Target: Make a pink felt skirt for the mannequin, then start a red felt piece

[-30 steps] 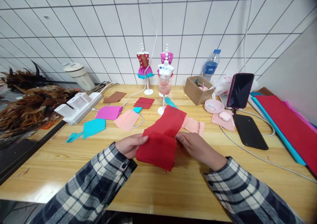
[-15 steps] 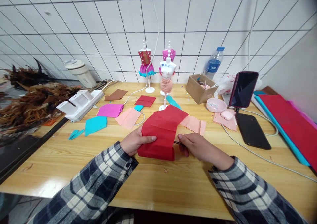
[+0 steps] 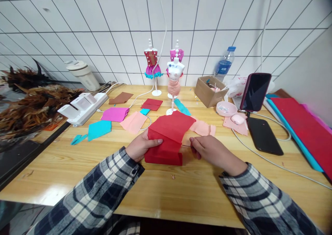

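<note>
Left hand (image 3: 140, 145) gripping folded bright-red fabric sheet (image 3: 167, 133), thumb on top, sheet between the hands, right hand (image 3: 207, 150) fingers curled around thin dark tool (image 3: 185, 145), by sheet's near edge.

Left hand (image 3: 138, 146) has the red cloth (image 3: 166, 133) gripped at its left side, and right hand (image 3: 210, 151) pinches a thin tool (image 3: 186, 145) by the opposite edge! Three mannequins (image 3: 174, 71) stand behind, bright scraps (image 3: 99, 130) strewn across the table (image 3: 155, 193).
</note>
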### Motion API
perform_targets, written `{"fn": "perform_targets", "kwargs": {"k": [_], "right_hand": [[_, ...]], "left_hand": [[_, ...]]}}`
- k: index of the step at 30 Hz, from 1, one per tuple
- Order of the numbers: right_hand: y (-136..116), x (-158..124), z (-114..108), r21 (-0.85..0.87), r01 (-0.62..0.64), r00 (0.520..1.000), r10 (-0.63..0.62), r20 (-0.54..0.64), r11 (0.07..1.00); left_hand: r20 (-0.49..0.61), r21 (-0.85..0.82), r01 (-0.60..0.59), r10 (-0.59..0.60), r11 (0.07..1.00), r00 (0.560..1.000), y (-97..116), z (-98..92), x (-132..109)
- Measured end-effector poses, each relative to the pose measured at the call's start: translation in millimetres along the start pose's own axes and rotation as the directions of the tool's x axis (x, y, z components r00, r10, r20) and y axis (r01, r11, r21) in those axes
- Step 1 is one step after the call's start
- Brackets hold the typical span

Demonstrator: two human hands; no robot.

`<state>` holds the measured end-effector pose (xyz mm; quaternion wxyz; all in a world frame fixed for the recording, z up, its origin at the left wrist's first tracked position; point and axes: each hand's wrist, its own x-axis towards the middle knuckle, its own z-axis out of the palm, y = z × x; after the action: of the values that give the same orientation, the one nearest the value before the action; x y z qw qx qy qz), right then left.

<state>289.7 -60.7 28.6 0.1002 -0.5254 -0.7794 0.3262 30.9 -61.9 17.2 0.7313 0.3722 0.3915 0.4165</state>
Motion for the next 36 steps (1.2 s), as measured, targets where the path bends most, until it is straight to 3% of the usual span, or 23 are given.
{"fn": "perform_targets", "kwargs": {"k": [3,8,15,21,29,36], "right_hand": [[-6.1,-1.2,2.9,-0.037,-0.017,1.0,0.017,0.014,0.999],[-10.8,-2.3,7.6,0.065,-0.018,0.998,0.014,0.057,0.998],[-9.2,-0.5,9.2,0.099,-0.023,0.998,0.017,0.059,0.995],[-8.9,0.1,9.3,0.075,-0.023,0.998,0.019,0.055,0.997],[-10.0,-2.4,11.2,0.164,-0.024,0.997,0.011,0.078,0.986],[-13.3,-5.4,11.7,0.197,-0.097,0.99,0.074,0.123,0.976]], "left_hand": [[0.013,-0.027,0.015,-0.014,1.0,1.0,0.0,2.0,1.3],[-0.022,0.06,-0.023,0.025,0.998,0.999,-4.6,-1.2,2.3],[-0.082,0.091,0.082,-0.074,0.993,0.994,-5.6,-3.8,1.2],[-0.026,0.056,0.144,-0.143,0.988,0.989,-2.1,0.5,-2.5],[-0.077,0.058,0.109,-0.104,0.992,0.992,-4.1,1.3,0.0],[-0.065,0.199,0.103,-0.092,0.974,0.994,-1.2,7.0,0.1]]}}
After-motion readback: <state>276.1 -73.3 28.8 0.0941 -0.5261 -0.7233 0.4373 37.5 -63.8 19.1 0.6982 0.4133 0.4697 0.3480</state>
